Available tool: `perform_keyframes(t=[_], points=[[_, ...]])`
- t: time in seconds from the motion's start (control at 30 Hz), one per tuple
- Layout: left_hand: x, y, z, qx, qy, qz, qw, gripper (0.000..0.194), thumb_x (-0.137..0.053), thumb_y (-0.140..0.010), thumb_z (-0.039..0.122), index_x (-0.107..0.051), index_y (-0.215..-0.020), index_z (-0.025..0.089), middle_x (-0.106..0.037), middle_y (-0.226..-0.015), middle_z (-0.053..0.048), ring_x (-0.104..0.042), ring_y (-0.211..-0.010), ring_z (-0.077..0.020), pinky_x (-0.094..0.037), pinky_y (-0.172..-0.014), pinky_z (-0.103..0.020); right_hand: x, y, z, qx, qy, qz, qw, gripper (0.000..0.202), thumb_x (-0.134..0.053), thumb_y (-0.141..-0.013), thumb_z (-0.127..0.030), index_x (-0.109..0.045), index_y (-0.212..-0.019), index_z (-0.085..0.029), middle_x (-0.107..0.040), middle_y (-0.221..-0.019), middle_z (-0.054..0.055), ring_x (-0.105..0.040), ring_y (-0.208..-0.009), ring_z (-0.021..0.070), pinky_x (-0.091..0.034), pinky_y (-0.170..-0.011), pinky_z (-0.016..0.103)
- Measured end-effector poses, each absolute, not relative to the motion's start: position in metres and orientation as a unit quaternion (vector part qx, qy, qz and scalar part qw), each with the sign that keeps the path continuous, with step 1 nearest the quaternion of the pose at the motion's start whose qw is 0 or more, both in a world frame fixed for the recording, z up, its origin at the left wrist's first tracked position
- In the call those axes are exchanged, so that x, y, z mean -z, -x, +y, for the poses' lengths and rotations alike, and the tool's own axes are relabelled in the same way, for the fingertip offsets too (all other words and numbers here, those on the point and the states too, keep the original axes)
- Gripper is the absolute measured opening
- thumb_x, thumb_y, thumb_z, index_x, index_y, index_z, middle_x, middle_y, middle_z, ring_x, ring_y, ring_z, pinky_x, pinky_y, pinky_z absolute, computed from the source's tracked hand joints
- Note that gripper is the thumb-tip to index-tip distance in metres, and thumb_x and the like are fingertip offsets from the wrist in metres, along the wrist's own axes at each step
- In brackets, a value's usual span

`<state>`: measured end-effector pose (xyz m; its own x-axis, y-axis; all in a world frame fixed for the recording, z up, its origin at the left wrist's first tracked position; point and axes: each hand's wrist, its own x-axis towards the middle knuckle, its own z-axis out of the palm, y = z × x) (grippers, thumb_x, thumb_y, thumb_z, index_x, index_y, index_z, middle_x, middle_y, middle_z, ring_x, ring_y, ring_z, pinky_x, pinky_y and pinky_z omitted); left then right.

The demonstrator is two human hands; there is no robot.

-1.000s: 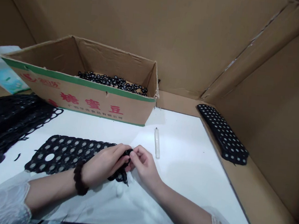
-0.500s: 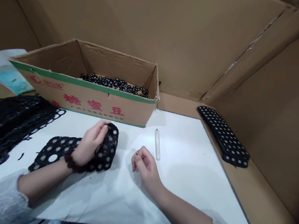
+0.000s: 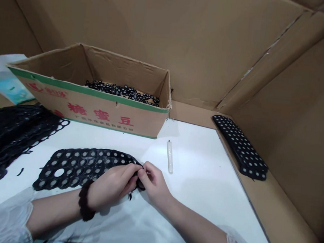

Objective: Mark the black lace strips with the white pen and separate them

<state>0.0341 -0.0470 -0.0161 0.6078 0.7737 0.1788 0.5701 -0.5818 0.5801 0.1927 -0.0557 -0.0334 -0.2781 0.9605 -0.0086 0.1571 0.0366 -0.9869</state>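
Note:
A black sheet with rows of pale round discs [image 3: 82, 162] lies on the white board, left of centre. One hole in it shows plain white. My left hand [image 3: 116, 185] is closed on the sheet's right end, a dark band round the wrist. Pressed against it, my right hand [image 3: 155, 181] pinches the same end, which is bunched between the fingertips. A small dark strip hangs below the fingers. To the right of my hands lies a pale pen-like tool [image 3: 170, 157] with a dark tip.
Behind stands a cardboard box [image 3: 100, 110] with black rings inside. A heap of black perforated sheets [image 3: 4, 134] lies at the left. Stacked dotted black strips [image 3: 239, 147] rest on cardboard at the right. Beside the box is a plastic packet [image 3: 10, 82].
My left hand has moved right and lower, and the sheet now lies stretched out flatter. My right hand, apart from it before, now meets it at the sheet's right end.

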Motion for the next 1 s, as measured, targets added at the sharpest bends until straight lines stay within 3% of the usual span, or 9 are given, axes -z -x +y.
perform_keyframes(t=[0.23,0.4,0.5,0.63,0.7,0.9,1.0], points=[[0.006,-0.031,-0.045,-0.251,-0.787,0.440,0.352,0.019,-0.033,-0.087,0.025,-0.049,-0.097,0.020,-0.060,-0.081,0.000,-0.057,-0.069,-0.0124,-0.042,-0.063,-0.021,0.026,-0.192,-0.060,-0.496,0.439,-0.631,0.404,0.027,-0.042,-0.084,-0.035,-0.037,-0.063,-0.018,-0.035,-0.062,-0.002,-0.034,-0.059,0.0095,-0.028,-0.054,0.023],[0.007,-0.029,-0.037,-0.301,-0.702,0.471,0.441,0.025,-0.036,-0.087,0.036,-0.051,-0.097,0.019,-0.049,-0.060,0.003,-0.044,-0.052,-0.0105,-0.035,-0.047,-0.019,0.027,-0.189,-0.057,-0.518,0.447,-0.602,0.412,0.028,-0.043,-0.083,-0.036,-0.038,-0.062,-0.018,-0.035,-0.058,-0.002,-0.034,-0.056,0.0095,-0.028,-0.050,0.022],[0.009,-0.025,-0.025,-0.335,-0.652,0.483,0.479,0.027,-0.039,-0.085,0.038,-0.051,-0.098,0.018,-0.047,-0.060,0.002,-0.044,-0.053,-0.0104,-0.034,-0.049,-0.019,0.028,-0.188,-0.056,-0.519,0.457,-0.585,0.424,0.029,-0.044,-0.082,-0.036,-0.039,-0.060,-0.017,-0.034,-0.055,-0.003,-0.033,-0.053,0.0088,-0.028,-0.050,0.022],[0.012,-0.012,-0.002,-0.486,-0.546,0.520,0.441,0.027,-0.043,-0.082,0.038,-0.048,-0.095,0.016,-0.043,-0.061,0.003,-0.041,-0.052,-0.0093,-0.033,-0.049,-0.020,0.028,-0.190,-0.059,-0.489,0.473,-0.591,0.433,0.031,-0.047,-0.079,-0.034,-0.036,-0.055,-0.017,-0.034,-0.053,-0.003,-0.032,-0.053,0.0084,-0.028,-0.050,0.022],[0.015,-0.009,0.004,-0.487,-0.555,0.518,0.432,0.027,-0.046,-0.081,0.038,-0.048,-0.096,0.016,-0.044,-0.064,0.003,-0.041,-0.053,-0.0088,-0.034,-0.052,-0.020,0.028,-0.192,-0.058,-0.492,0.468,-0.599,0.425,0.031,-0.047,-0.079,-0.034,-0.038,-0.055,-0.017,-0.035,-0.053,-0.003,-0.033,-0.053,0.0082,-0.028,-0.049,0.022],[0.017,-0.017,-0.002,-0.366,-0.480,0.386,0.697,0.018,-0.039,-0.084,0.033,-0.045,-0.081,0.016,-0.038,-0.058,0.004,-0.034,-0.045,-0.0060,-0.027,-0.044,-0.018,0.030,-0.198,-0.045,-0.522,0.480,-0.550,0.441,0.027,-0.047,-0.080,-0.039,-0.051,-0.067,-0.016,-0.041,-0.051,-0.004,-0.038,-0.048,0.0075,-0.030,-0.046,0.021],[0.016,-0.010,0.005,-0.379,-0.401,0.369,0.748,0.020,-0.035,-0.085,0.034,-0.040,-0.075,0.016,-0.030,-0.054,0.006,-0.026,-0.039,-0.0038,-0.021,-0.039,-0.017,0.032,-0.201,-0.039,-0.546,0.496,-0.510,0.443,0.029,-0.050,-0.077,-0.043,-0.051,-0.068,-0.016,-0.040,-0.046,-0.005,-0.037,-0.041,0.0066,-0.029,-0.041,0.019]])
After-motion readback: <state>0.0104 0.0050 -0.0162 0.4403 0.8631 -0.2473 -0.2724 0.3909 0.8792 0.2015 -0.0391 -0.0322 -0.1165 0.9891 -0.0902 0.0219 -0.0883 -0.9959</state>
